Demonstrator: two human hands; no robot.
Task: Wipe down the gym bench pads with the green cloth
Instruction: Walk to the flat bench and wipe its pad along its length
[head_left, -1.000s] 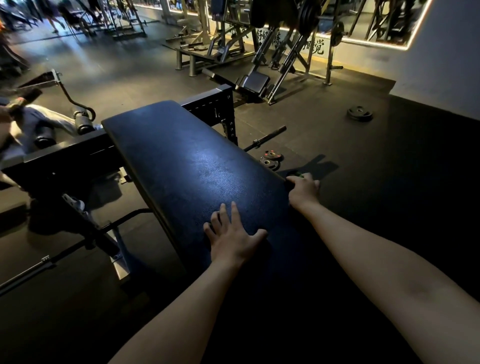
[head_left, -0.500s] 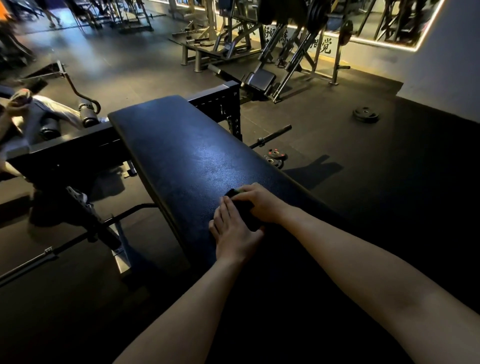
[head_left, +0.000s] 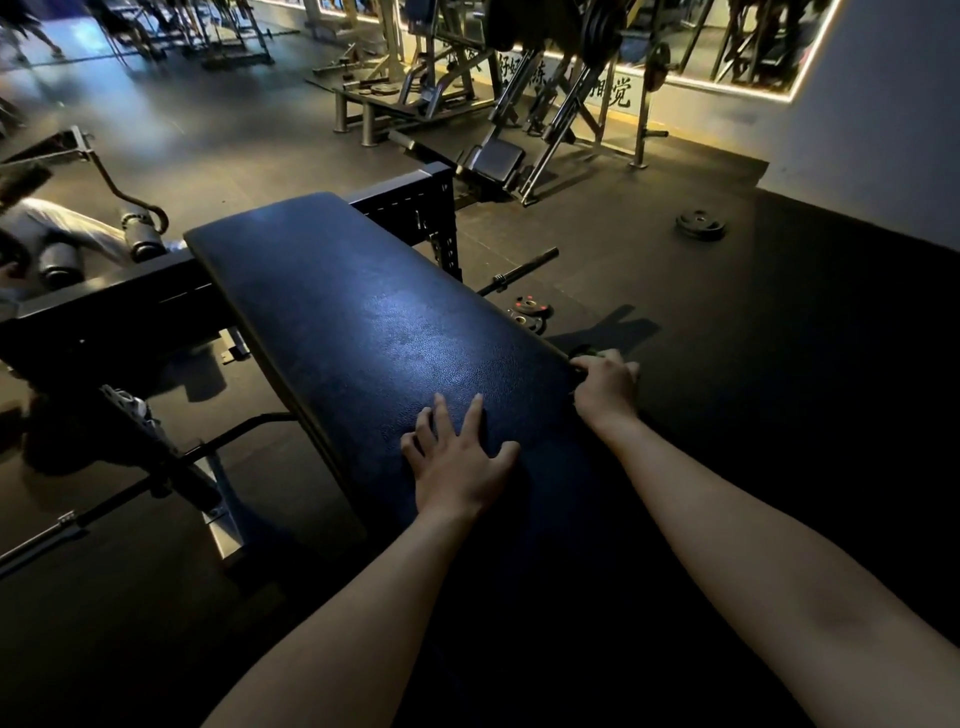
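Note:
A long dark padded gym bench (head_left: 363, 312) runs from the lower middle up to the left. My left hand (head_left: 457, 462) rests flat on the pad near its close end, fingers spread. My right hand (head_left: 605, 384) is at the pad's right edge, curled round the green cloth (head_left: 584, 353). Only a small dark green bit of the cloth shows past the fingers in the dim light.
Black steel frame (head_left: 405, 208) stands behind the bench. A barbell (head_left: 519, 267) and small weight plates (head_left: 530, 312) lie on the floor to the right, another plate (head_left: 700, 224) farther off. A person's legs (head_left: 67, 228) lie at the left. Machines line the back wall.
My right hand with the cloth has swept from the middle of the pad, beside my left hand, out to the right edge. My left hand's fingers have spread.

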